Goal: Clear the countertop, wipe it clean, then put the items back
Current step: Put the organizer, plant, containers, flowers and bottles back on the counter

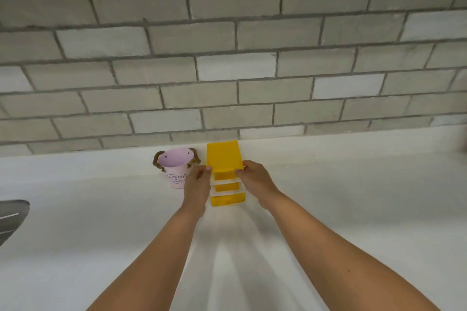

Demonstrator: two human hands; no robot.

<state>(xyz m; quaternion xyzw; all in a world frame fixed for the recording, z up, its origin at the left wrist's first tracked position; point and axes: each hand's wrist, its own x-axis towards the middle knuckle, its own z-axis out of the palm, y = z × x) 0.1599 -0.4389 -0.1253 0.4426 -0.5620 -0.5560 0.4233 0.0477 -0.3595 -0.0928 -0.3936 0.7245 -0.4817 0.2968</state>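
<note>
A small yellow drawer unit (223, 156) with white-framed drawers stands on the white countertop (353, 197) near the back wall. My left hand (198, 180) grips its left side and my right hand (254, 179) grips its right side, fingertips at the top edge. Just left of it stands a pink flower bucket (175, 168) with brown handles and black lettering, close to my left hand.
A grey brick-tile wall (227, 58) rises behind the counter. A dark metal sink edge (11, 217) shows at the far left. White counter surface stretches to both sides and toward me.
</note>
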